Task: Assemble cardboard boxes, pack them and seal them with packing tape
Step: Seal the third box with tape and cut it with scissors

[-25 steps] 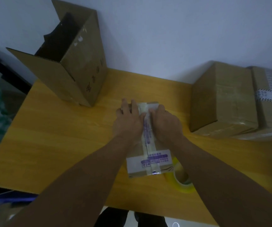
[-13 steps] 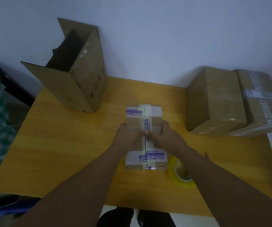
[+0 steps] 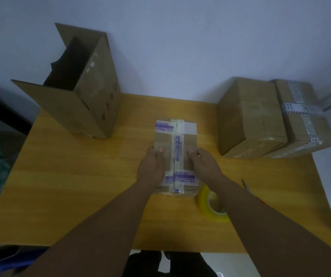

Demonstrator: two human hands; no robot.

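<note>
The left hand (image 3: 150,166) grips the box (image 3: 175,140) by its left edge, right hand (image 3: 205,166) by its right, thumbs on top; tape roll (image 3: 213,206) just beside

Two bare forearms and hands, dark clothing below

We see our left hand (image 3: 150,166) and right hand (image 3: 204,166) uncovered, and both forearms bare all the way back to the lower corners of the view, with short pale nails showing on the thumbs (image 3: 161,150). Past the near edge of the surface (image 3: 80,196) we make out dark trousers (image 3: 146,262) on both legs; in this dim light the fabric and footwear are too murky to tell apart
</note>
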